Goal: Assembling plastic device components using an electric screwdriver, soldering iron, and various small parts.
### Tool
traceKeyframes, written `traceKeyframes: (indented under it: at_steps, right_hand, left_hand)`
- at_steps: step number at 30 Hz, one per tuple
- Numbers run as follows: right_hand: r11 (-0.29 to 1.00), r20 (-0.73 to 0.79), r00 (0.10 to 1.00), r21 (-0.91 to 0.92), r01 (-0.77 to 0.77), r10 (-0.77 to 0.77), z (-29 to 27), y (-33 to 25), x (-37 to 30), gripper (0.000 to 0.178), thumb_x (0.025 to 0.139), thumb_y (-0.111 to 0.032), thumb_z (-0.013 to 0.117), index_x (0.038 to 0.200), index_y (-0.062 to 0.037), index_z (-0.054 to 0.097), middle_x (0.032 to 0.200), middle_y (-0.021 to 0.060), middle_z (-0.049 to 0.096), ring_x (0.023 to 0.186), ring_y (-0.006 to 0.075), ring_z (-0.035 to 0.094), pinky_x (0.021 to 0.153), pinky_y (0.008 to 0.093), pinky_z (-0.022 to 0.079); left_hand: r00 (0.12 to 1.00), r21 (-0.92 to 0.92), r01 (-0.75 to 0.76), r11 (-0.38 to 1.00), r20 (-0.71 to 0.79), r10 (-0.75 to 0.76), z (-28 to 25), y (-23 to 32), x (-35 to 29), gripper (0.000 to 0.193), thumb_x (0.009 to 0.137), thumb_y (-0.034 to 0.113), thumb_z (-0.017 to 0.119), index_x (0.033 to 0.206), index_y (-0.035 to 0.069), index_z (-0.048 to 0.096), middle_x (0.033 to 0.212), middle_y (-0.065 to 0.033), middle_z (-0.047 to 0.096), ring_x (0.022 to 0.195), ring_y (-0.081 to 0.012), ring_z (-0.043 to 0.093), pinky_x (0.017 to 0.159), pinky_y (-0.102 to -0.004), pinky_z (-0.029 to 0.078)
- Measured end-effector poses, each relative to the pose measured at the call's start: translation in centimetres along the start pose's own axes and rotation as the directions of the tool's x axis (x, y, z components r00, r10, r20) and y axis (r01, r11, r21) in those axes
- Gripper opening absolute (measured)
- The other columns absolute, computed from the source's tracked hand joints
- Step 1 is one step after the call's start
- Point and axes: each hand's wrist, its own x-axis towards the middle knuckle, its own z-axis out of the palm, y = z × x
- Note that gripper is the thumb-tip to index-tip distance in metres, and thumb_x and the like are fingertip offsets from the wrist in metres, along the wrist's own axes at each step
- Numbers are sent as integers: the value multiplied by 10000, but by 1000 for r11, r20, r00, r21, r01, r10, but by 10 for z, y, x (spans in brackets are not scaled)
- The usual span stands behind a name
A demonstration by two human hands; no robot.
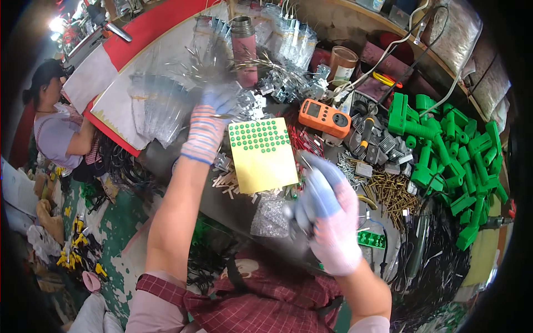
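Note:
My left hand [206,123], in a striped blue-and-white glove, reaches forward beside a heap of small silvery metal parts [252,105]. Motion smears its fingers, so any grip is unclear. My right hand [332,213], gloved alike, hovers over the near side of the bench with its fingers curled. A thin pointed tip shows by its thumb and forefinger, and a dark blurred shape lies under the fingers; I cannot make out what it holds. Between the hands lies a yellow sheet [264,173] with rows of round green stickers [261,135] on its far half.
An orange multimeter [325,117] lies beyond the right hand, near brass-coloured screws [395,194]. Green plastic housings [463,161] are piled at the right. A pink flask [244,55] stands at the back. Clear plastic bags [158,105] lie left. Another person [58,122] sits far left.

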Motion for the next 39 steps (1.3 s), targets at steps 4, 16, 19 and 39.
traceKeyframes:
  at_steps: [4, 16, 19, 39]
  right_hand:
    - [962, -93, 988, -253, 98, -125, -46, 3, -46, 300, 1038, -191, 491, 1280, -27, 558, 589, -17, 467, 466, 62, 473, 528, 216, 452]
    - [729, 23, 972, -657, 192, -235, -146, 2, -144, 242, 832, -81, 728, 1068, -32, 716, 667, 72, 681, 569, 150, 636, 534, 293, 496]
    - [456, 326, 930, -862, 220, 168, -162, -18, -145, 240, 844, -59, 697, 1080, -76, 739, 820, 69, 742, 668, 203, 703, 615, 314, 546]
    - [955, -577, 811, -176, -237, 95, -210, 33, -164, 191, 938, -106, 616, 1090, -7, 675, 554, 19, 557, 441, 89, 527, 435, 237, 434]
  left_hand:
    - [965, 385, -258, 886, 146, 217, 30, 6, -73, 567, 990, 457, 532, 1262, -41, 538, 1152, -158, 628, 1059, -294, 615, 968, -406, 486]
    - [273, 278, -954, 110, 960, -60, 69, -2, -182, 310, 797, 201, 684, 1100, 143, 697, 858, -26, 646, 784, -253, 619, 710, -407, 489]
    - [171, 300, -886, 353, 920, -354, 68, -9, -184, 208, 837, 205, 643, 1022, 131, 701, 863, -50, 671, 800, -255, 647, 709, -424, 491]
    - [405, 429, -901, 69, 886, -225, 32, -112, -170, 480, 682, 400, 811, 1015, 150, 572, 1271, -125, 558, 1133, -347, 527, 964, -503, 402]
